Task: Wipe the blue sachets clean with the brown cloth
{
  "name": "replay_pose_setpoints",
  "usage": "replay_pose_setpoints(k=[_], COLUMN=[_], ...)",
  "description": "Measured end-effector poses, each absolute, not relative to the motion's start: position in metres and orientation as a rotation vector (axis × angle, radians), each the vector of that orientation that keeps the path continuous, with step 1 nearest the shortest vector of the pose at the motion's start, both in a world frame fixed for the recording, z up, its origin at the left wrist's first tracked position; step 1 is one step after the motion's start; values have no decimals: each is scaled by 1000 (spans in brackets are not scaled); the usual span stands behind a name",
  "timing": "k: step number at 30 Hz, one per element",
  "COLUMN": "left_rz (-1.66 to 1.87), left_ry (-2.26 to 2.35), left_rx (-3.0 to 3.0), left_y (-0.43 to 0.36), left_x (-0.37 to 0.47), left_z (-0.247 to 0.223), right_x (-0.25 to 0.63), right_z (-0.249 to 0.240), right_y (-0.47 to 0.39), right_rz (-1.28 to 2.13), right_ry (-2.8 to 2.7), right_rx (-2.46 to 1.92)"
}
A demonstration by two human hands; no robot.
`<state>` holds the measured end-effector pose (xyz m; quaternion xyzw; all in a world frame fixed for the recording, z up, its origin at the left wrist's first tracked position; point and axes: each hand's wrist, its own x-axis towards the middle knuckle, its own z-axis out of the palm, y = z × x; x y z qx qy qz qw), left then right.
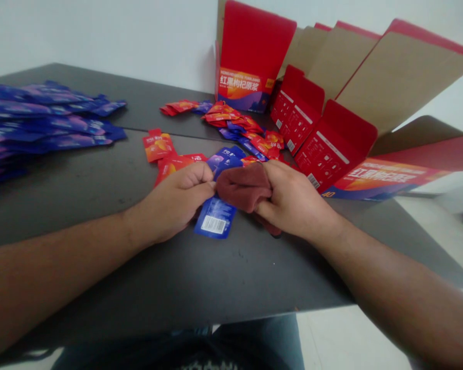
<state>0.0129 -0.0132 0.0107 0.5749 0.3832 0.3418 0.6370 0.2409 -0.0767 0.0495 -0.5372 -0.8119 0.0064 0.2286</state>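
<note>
My left hand (187,192) is closed, thumb and fingers pinched at the left edge of a blue sachet (215,218) with a white barcode label. A brown cloth (243,186) is bunched in my closed right hand (293,198) and covers the sachet's middle. Above the cloth shows a blue printed end (226,156); whether it belongs to the same sachet I cannot tell. Just behind my left hand lie red-orange sachets (175,163), partly hidden by my fingers.
A stack of blue-purple sachets (54,121) spreads at the left of the dark table (170,288). Mixed red and blue sachets (250,133) are heaped near the wall. Open red cartons (250,51) with raised flaps stand at the right, one printed carton (386,174) near the edge.
</note>
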Motion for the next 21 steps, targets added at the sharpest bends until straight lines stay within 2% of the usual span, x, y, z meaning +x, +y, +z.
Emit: replay_pose_setpoints(k=[6, 12, 17, 21], left_rz=[754, 760, 708, 752], left_ry=[853, 825, 824, 823], left_rx=[1364, 1443, 1453, 1462], left_y=[-11, -10, -9, -9], left_x=[10, 7, 5, 6], left_z=[8, 4, 2, 5], right_x=[242, 245, 245, 246], right_z=[47, 51, 51, 53], right_y=[-76, -72, -72, -72], right_rz=[89, 102, 128, 125], right_ry=[-2331, -2108, -2242, -2088], right_rx=[-1401, -1574, -1409, -1614])
